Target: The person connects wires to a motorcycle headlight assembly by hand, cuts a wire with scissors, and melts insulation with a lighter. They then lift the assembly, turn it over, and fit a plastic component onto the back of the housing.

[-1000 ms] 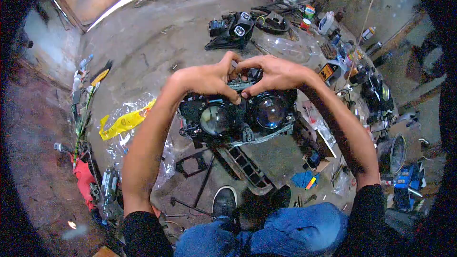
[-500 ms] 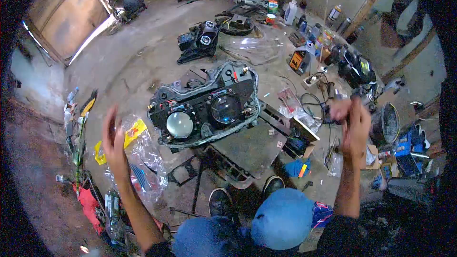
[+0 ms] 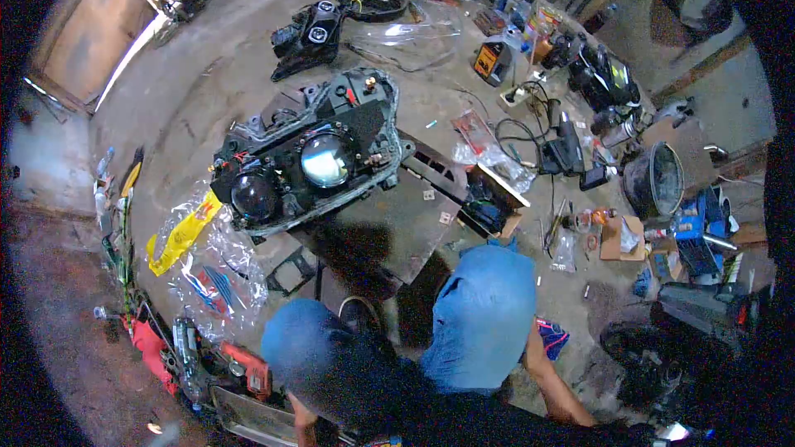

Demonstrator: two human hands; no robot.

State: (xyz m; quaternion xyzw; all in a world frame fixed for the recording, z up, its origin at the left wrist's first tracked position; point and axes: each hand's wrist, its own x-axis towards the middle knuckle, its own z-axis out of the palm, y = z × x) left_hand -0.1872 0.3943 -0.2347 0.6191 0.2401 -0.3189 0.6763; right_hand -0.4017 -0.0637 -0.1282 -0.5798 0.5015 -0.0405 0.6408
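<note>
The headlight unit lies in front of me, two round projector lenses facing up and grey sealant along its rim. My right hand is low beside my right thigh, close to a dark blue packet with red lines. Its fingers are hidden behind the leg. Only part of my left hand shows, by my left leg and the edge of a grey tray; its fingers are hidden too. A red tool lies just beyond that tray.
A clear plastic bag with a yellow strip lies left of the headlight unit. Beyond it sits another black lamp unit. To the right are a black heat gun, a black bucket, a blue box and several bottles.
Both hands have dropped from raised positions on either side of the headlight unit to beside my legs. My view has shifted and tilted, and my knees stand differently.
</note>
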